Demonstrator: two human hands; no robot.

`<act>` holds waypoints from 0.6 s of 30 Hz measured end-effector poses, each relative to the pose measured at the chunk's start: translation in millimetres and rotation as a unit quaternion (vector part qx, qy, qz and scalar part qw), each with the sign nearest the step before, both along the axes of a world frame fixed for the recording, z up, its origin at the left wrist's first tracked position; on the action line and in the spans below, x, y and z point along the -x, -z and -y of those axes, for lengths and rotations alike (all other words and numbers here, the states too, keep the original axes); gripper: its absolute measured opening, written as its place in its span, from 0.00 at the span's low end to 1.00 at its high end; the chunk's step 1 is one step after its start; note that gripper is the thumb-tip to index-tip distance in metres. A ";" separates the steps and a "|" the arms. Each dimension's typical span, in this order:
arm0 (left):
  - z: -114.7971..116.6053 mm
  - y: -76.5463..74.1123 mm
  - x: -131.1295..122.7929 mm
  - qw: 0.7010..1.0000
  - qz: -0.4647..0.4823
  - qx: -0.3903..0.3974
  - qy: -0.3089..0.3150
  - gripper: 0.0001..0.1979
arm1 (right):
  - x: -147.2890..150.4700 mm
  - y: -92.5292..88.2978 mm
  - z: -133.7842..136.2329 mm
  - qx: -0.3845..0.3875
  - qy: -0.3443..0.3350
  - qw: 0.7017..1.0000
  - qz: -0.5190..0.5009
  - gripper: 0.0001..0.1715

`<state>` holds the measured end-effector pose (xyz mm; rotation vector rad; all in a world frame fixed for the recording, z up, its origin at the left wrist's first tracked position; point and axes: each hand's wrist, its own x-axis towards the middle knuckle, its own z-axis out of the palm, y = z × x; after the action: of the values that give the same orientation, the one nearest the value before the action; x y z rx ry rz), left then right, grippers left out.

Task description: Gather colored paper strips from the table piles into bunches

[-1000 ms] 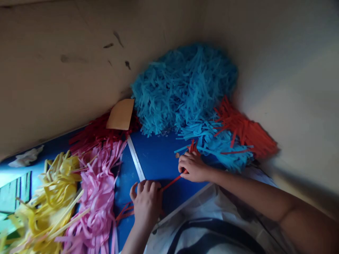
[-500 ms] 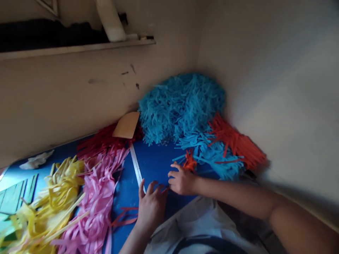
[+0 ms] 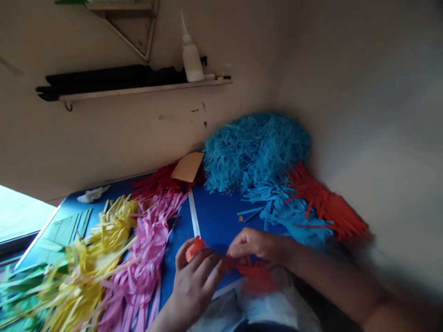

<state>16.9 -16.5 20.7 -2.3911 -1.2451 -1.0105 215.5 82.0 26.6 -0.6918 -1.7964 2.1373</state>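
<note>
My left hand (image 3: pixel 194 281) is raised over the near edge of the blue table (image 3: pixel 214 216), its fingers curled round a folded red paper strip (image 3: pixel 194 247). My right hand (image 3: pixel 258 244) is just to the right of it, pinching the other end of the red paper, which trails down in a blurred bunch (image 3: pixel 254 273) near my lap. Both hands are close together, almost touching.
Piles of cut paper strips cover the table: blue (image 3: pixel 256 152) in the corner, orange-red (image 3: pixel 328 203) at the right wall, dark red (image 3: pixel 157 182), pink (image 3: pixel 145 258), yellow (image 3: pixel 90 258), green (image 3: pixel 20 290). A cardboard piece (image 3: pixel 187 167) and white ruler (image 3: pixel 194 214) lie nearby. A glue bottle (image 3: pixel 192 57) stands on a wall shelf (image 3: pixel 138 87).
Both hands lifted off the table toward me with the red strip, now bunched between them. The camera tilted up, bringing the shelf and bottle into view.
</note>
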 end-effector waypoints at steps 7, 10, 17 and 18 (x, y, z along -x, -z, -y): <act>11.5 -18.0 -6.0 0.998 0.055 -0.019 -0.033 0.11 | 13.2 6.6 25.1 0.197 0.058 0.977 -0.054 0.19; 17.1 -11.1 -10.8 0.993 0.087 0.007 -0.078 0.08 | 17.3 23.7 42.5 0.192 0.138 0.967 -0.094 0.20; 23.3 11.1 -27.1 0.961 0.239 0.103 -0.089 0.10 | 29.7 38.2 58.8 0.221 0.216 0.934 -0.178 0.20; 23.1 12.3 -28.6 0.955 0.261 0.111 -0.086 0.09 | 30.6 37.4 58.4 0.222 0.216 0.935 -0.174 0.20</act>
<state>45.6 -39.7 8.4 -2.1821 -1.7920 -1.5847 184.8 23.5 -10.8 -0.6701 -0.8887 2.1861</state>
